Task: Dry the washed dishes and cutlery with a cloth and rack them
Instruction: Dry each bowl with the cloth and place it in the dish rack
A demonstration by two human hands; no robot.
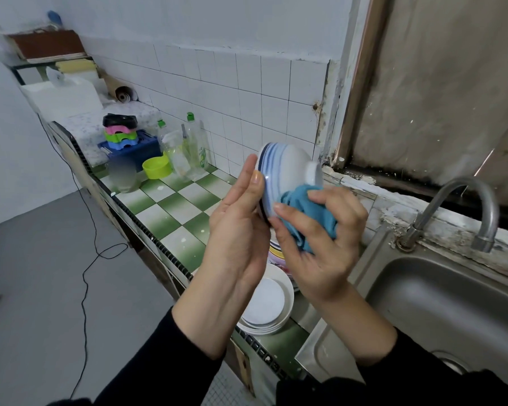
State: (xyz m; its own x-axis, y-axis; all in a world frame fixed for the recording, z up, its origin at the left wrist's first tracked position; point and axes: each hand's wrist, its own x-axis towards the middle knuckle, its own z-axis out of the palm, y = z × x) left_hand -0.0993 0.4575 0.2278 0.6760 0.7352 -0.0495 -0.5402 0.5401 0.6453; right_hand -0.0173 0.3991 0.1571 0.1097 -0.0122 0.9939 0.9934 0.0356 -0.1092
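Note:
A white bowl with blue stripes is held up on its side above the counter, foot pointing right. My left hand supports its rim with straight fingers pressed flat against it. My right hand grips a blue cloth and presses it on the bowl's outer wall. Below the hands a stack of white plates lies on the counter, with a coloured plate partly hidden behind my wrists.
A steel sink with a curved tap is at the right. On the green-and-white checked counter stand soap bottles, a lime bowl, a glass jar and a blue rack with coloured cups. A black cable trails over the floor.

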